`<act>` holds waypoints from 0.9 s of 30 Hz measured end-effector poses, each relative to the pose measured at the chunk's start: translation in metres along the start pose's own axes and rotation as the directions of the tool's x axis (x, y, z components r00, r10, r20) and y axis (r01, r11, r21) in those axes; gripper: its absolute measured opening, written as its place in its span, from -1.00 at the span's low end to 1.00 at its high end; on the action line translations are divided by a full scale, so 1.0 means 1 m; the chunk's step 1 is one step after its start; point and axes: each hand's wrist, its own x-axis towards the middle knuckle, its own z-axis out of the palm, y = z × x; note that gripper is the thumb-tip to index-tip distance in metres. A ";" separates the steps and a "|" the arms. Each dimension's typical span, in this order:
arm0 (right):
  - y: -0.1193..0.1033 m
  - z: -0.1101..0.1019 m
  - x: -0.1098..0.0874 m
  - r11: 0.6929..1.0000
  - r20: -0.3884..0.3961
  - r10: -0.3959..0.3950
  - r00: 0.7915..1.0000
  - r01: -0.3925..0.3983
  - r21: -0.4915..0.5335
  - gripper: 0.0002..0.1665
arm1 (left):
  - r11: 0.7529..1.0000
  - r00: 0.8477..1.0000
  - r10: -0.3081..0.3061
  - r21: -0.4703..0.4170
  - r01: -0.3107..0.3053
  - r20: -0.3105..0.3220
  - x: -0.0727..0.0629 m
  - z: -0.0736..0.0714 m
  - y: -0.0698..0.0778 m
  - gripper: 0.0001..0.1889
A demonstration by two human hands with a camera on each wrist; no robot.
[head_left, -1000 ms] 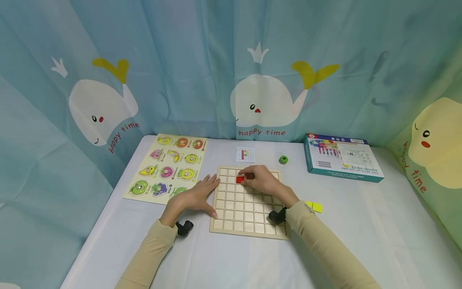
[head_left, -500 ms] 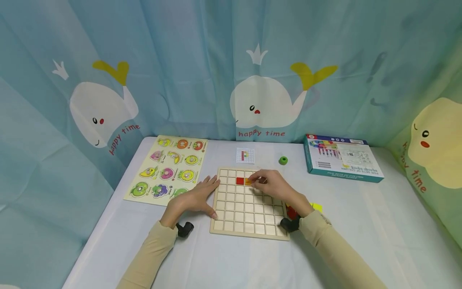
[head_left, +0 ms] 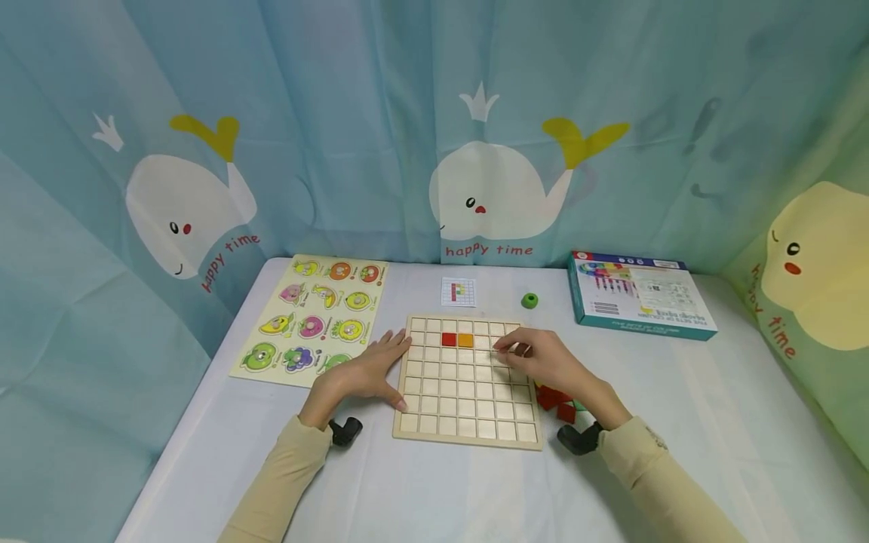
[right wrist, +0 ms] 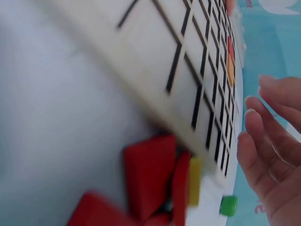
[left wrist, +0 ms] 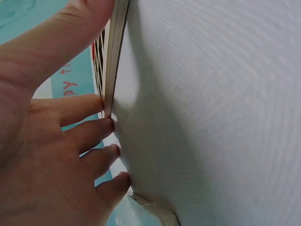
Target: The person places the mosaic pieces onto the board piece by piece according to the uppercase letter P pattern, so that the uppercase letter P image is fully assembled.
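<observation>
A wooden grid board (head_left: 467, 422) lies on the table, with a red square tile (head_left: 449, 339) and an orange square tile (head_left: 465, 340) side by side in its second row from the back. My left hand (head_left: 363, 373) rests against the board's left edge, thumb and fingers spread. Over the board's right part hovers my right hand (head_left: 543, 358), its fingers loosely bent; the right wrist view shows nothing in them. Beside the board's right edge is a pile of loose tiles (head_left: 566, 412), red, yellow and green, partly hidden by the right hand.
A small pattern card (head_left: 459, 292) lies behind the board, with a green bead (head_left: 529, 301) to its right. At the back right is a flat toy box (head_left: 641, 296). A fruit puzzle board (head_left: 310, 317) lies left. Blue curtains enclose the table.
My right hand set the orange tile down beside the red one, let go of it and moved right, toward the tile pile. The left hand stayed at the board's edge.
</observation>
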 end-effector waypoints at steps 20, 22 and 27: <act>0.027 -0.018 -0.052 0.995 -0.026 0.094 0.995 -0.095 -0.034 -0.90 | 1.000 1.000 -0.003 0.009 0.003 -0.004 0.000 0.002 -0.002 0.26; 0.028 -0.018 -0.056 0.996 -0.026 0.077 0.997 -0.078 -0.041 -0.93 | 1.000 1.000 -0.004 0.007 0.004 -0.003 0.000 0.002 -0.002 0.26; 0.031 -0.018 -0.063 0.999 -0.035 0.019 0.999 -0.021 -0.050 -0.92 | 1.000 1.000 -0.003 0.007 0.003 -0.004 -0.001 0.001 -0.001 0.26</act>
